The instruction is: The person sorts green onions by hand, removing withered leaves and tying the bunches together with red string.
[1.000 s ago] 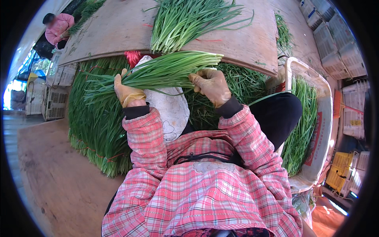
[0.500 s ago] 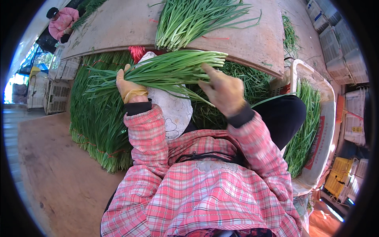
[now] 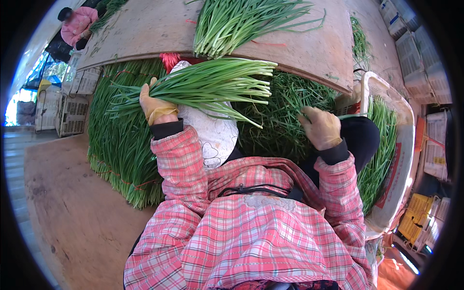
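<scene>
Head view: the left hand (image 3: 157, 107) holds the bunch (image 3: 212, 84) by its leafy part, grip closed around the leaves. The bunch extends crosswise above the white cloth (image 3: 205, 137), by the near edge of the counter (image 3: 145, 38); its pale ends fan out to the right. The right hand (image 3: 321, 126) is apart from the bunch, above the loose greens (image 3: 285, 99), fingers curled; whether this grip contains a leaf cannot be determined. A second bunch (image 3: 237, 26) lies on the counter. Tied bundles (image 3: 113, 140) are located at left; a crate (image 3: 410, 123) of stalks (image 3: 379, 154), at right.
</scene>
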Tool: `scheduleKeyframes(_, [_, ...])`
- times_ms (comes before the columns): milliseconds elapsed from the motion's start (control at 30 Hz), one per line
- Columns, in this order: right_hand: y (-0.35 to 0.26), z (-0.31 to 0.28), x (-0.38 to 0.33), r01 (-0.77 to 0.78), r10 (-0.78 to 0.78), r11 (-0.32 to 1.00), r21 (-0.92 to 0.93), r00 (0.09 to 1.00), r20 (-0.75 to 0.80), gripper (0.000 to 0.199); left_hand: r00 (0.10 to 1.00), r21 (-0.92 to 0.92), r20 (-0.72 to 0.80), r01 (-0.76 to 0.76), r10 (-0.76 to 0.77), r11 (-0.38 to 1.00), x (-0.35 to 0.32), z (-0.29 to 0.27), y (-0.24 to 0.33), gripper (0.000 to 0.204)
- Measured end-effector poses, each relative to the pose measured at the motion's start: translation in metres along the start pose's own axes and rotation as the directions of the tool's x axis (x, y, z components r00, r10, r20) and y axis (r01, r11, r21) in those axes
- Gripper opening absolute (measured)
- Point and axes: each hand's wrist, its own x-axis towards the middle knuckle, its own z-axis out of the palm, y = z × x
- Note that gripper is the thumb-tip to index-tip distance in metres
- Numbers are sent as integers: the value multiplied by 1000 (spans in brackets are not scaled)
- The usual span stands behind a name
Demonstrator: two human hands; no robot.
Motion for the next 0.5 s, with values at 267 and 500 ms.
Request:
scheduleKeyframes(267, [-92,41,71,122,-14,938,326,949,-314,17,999,10,53,-11,11,1000,-1,10,-14,33])
scheduleKeyframes(500, [-94,21,25,315,-265,677,665,948,-179,17,999,-30,48,2,-1,1000,-2,6,-12,33])
